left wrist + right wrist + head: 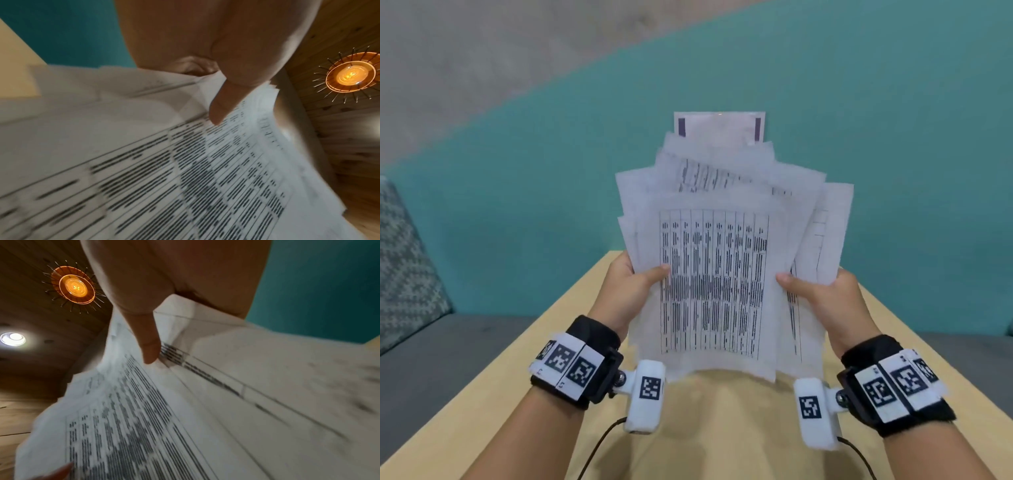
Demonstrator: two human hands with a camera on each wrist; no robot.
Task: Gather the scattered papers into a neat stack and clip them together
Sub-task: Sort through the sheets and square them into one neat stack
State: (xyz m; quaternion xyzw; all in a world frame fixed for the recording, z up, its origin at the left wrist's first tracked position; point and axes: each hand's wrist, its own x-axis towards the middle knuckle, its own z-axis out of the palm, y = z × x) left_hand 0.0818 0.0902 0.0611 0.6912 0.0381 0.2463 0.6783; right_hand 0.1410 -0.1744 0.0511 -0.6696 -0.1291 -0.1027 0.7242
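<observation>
A loose, fanned bundle of white printed papers [714,274] stands upright in the air above the wooden table [544,342], sheets offset at the top and sides. My left hand [633,284] grips its left edge, thumb on the front sheet. My right hand [815,291] grips the right edge the same way. In the left wrist view my thumb [224,100] presses on the papers [164,178]. In the right wrist view my thumb [150,344] lies on the papers [185,418]. The fingers behind the sheets are hidden. No clip is in view.
A teal wall [517,171] rises behind the table. A grey sofa seat [431,359] with a patterned cushion [404,260] lies to the left. Cables run from the wrist cameras. An orange ceiling lamp [349,73] shows overhead.
</observation>
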